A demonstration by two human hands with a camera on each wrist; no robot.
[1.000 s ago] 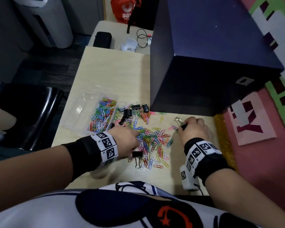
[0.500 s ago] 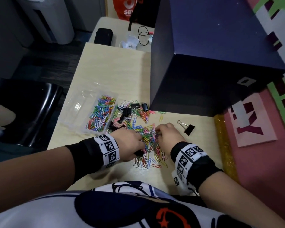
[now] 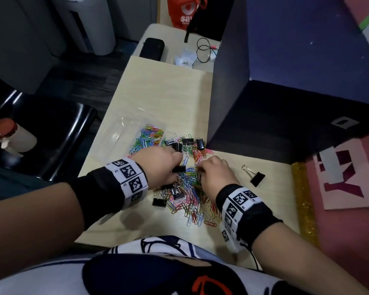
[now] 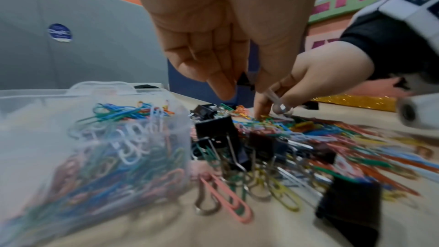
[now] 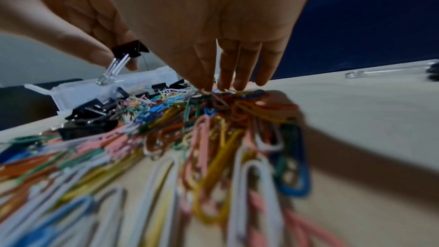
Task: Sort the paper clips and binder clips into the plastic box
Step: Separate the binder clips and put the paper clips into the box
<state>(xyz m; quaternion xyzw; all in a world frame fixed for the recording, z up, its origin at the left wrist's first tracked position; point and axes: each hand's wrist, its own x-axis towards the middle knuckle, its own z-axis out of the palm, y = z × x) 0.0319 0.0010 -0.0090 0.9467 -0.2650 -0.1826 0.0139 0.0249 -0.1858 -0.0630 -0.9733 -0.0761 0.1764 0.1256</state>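
A clear plastic box (image 3: 115, 133) (image 4: 28, 138) stands on the pale table, its right compartment full of coloured paper clips (image 3: 149, 137). Beside it spreads a loose pile of paper clips (image 3: 190, 188) (image 5: 213, 129) mixed with several black binder clips (image 3: 192, 142). My left hand (image 3: 177, 167) (image 4: 240, 85) hovers over the pile and pinches one black binder clip (image 3: 178, 169) (image 5: 130, 50), silver handles hanging down. My right hand (image 3: 200, 169) (image 5: 225, 85) rests its straight fingertips on the pile. One binder clip (image 3: 257, 178) lies alone to the right.
A big dark blue box (image 3: 264, 103) walls off the table's back right. A pink lettered board (image 3: 349, 177) lies at the right edge. At left are a black chair (image 3: 51, 135) and a red-capped bottle (image 3: 6, 133). A black case (image 3: 151, 48) sits on the far table.
My right hand let go of the binder clip at the right, left it on the table and moved left onto the pile. My left hand lifted a black binder clip out of the pile.
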